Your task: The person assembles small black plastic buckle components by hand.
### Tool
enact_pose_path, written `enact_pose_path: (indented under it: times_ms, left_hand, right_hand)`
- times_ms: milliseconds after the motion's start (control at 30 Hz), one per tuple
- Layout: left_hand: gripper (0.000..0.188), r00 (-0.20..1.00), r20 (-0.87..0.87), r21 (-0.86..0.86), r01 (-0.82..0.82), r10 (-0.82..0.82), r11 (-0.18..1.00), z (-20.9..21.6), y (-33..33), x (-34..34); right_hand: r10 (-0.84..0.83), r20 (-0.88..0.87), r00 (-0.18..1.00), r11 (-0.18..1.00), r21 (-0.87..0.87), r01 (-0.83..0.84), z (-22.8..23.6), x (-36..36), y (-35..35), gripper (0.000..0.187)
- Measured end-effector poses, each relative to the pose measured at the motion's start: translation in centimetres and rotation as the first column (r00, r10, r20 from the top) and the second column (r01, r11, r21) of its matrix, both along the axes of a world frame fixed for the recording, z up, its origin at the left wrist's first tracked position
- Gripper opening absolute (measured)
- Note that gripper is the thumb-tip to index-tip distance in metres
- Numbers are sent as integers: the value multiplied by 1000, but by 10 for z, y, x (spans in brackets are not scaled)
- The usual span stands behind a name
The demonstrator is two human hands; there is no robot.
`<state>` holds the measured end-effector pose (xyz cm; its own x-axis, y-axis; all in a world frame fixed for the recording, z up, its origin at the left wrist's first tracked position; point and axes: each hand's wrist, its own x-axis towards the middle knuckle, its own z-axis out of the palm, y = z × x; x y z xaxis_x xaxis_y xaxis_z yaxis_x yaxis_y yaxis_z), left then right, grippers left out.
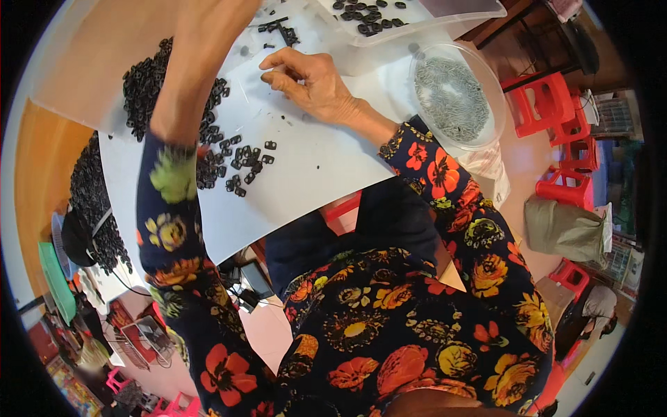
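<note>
Black strips (286, 32): lay beyond the right hand (314, 83), axes mixed.
Right fingers: were apart.
Left hand (217, 17): fingers unseen, couldn't tell.

Toward ten o'clock, the heaped small parts (142, 97) look like black plastic, moulded, with faint glints. The white tabletop (278, 201) is smooth, with a soft sheen. Between one and two, a round tub (500, 97) of glossy clear plastic holds slender silvery pins (441, 76) that look metallic. The stools (542, 104) at two are shiny red plastic; the sack (563, 229) at three is matt, creased cloth. The wearer's printed top (389, 333), at six, is soft matt fabric.
</note>
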<state>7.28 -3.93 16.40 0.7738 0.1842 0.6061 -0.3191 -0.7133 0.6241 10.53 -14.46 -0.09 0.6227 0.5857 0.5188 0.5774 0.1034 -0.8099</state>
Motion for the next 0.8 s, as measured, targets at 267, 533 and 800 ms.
enact_pose_path:
  times_ms: [267,533,800]
  left_hand:
    - [36,974,-143,-249,135,-174,959,-67,28,-51]
    - [39,924,-167,-771,95,-344,630,-151,69,-87]
    - [33,934,-66,-796,162,-351,583,-162,78,-88]
  right_hand:
    - [35,102,994,988,-153,-19,3,8,-6,9]
    - [278,225,934,880,-449,-153,21,-6,-18,11]
    - [439,356,825,736,-670,-102,29,-37,-10,16]
